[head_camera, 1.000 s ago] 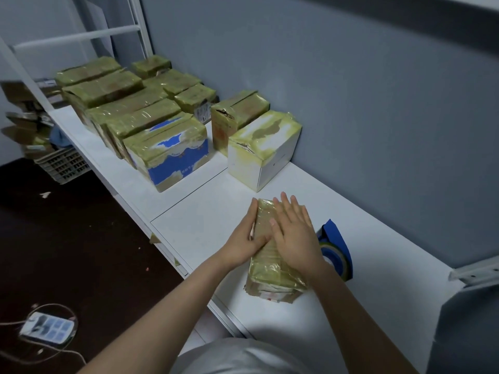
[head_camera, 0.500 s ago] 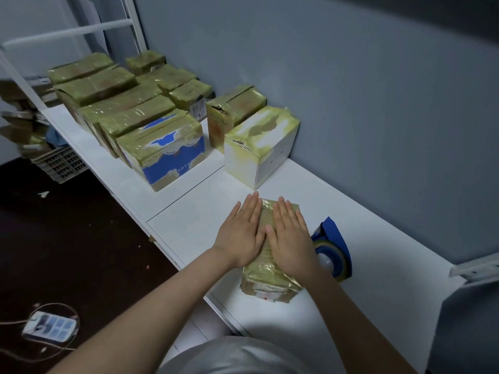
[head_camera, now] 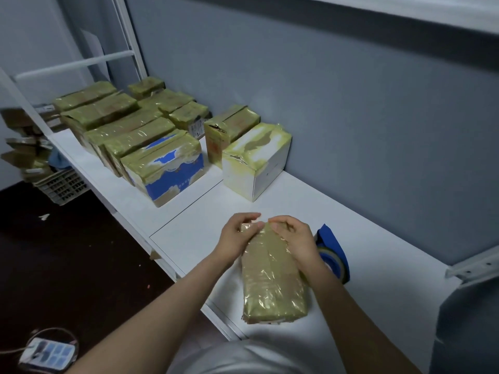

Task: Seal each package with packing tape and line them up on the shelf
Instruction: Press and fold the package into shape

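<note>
Package is laid flat on the white shelf, just beside a blue tape dispenser. Its far end is gripped by the curled left hand and right hand, set close together.

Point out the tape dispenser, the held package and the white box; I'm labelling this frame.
tape dispenser (head_camera: 329, 234): head view, top of blue frame.
held package (head_camera: 272, 279): head view, taped top face.
white box (head_camera: 270, 171): head view, white right side face.

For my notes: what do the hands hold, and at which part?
The left hand and right hand pinch the taped package at its far end.
</note>
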